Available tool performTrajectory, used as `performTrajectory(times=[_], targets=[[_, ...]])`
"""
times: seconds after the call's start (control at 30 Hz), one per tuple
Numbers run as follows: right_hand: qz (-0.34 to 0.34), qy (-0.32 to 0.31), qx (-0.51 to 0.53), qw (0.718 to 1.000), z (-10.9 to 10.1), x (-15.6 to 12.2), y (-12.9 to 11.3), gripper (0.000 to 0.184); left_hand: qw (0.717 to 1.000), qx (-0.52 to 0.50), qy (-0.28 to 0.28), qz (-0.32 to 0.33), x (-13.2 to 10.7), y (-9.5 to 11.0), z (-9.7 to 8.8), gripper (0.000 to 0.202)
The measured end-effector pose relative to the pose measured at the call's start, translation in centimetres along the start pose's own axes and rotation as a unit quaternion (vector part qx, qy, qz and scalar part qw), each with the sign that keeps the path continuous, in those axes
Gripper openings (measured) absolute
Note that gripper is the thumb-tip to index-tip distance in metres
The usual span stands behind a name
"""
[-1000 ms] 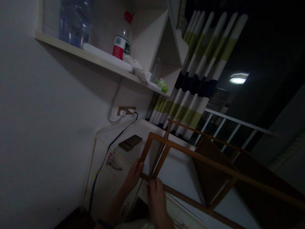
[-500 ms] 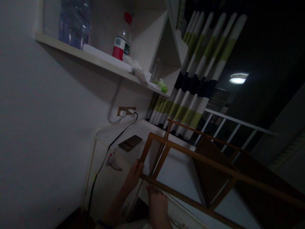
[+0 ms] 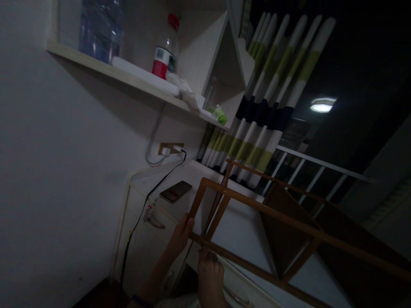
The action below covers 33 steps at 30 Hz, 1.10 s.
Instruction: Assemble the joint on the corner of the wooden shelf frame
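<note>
A brown wooden shelf rack (image 3: 269, 210) lies on its side across the white desk top (image 3: 239, 222), its panels standing slanted between the rails. My left hand (image 3: 180, 236) is wrapped round the end bar of the rack, near the lower corner. Just to its right, my right hand (image 3: 210, 273) is closed in a fist with the thumb and fingertips up against the lower rail, beside a crossbar joint. Whatever those fingers pinch is hidden in the dim light.
Left of the rack lies a phone (image 3: 176, 191). A black cable (image 3: 154, 188) runs from the wall socket (image 3: 170, 149) down past a drawer handle (image 3: 156, 222). Overhead, a white shelf (image 3: 128, 77) holds a bottle (image 3: 164, 57). Striped curtains (image 3: 253, 128) hang behind.
My right hand has shifted and turned slightly at the lower rail, its wrist moving a little left. The left hand and the rack stay as they were.
</note>
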State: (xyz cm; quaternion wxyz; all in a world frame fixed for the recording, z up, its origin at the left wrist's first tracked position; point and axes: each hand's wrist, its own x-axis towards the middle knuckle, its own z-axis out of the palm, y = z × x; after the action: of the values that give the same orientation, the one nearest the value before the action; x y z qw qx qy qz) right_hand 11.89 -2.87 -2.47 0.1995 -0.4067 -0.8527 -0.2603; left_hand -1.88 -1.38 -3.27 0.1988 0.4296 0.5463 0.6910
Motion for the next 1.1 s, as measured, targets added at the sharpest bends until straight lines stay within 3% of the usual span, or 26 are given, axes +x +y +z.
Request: performTrajectory(times=[0.13,0.33,0.57,1.0,1.1], targets=[[-0.002,0.019,0.02,1.0,-0.4,0.1,0.3,0.017,1.0,0.008,-0.001,0.002,0.0,0.2,0.0,0.037],[-0.039,0.062,0.046,0.996,-0.3,0.1,0.0,0.04,1.0,0.001,0.01,0.0,0.1,-0.1,0.0,0.038],[-0.092,0.15,0.094,0.98,0.2,0.0,0.1,0.04,1.0,0.002,0.013,-0.005,0.2,-0.1,-0.1,0.035],[-0.071,0.156,0.084,0.982,1.2,-0.7,0.1,0.04,1.0,0.015,0.005,0.001,0.1,-0.2,-0.1,0.036],[-0.064,0.13,0.083,0.986,1.6,-0.9,0.3,0.041,1.0,0.015,0.013,0.004,0.1,-0.3,-0.1,0.035]])
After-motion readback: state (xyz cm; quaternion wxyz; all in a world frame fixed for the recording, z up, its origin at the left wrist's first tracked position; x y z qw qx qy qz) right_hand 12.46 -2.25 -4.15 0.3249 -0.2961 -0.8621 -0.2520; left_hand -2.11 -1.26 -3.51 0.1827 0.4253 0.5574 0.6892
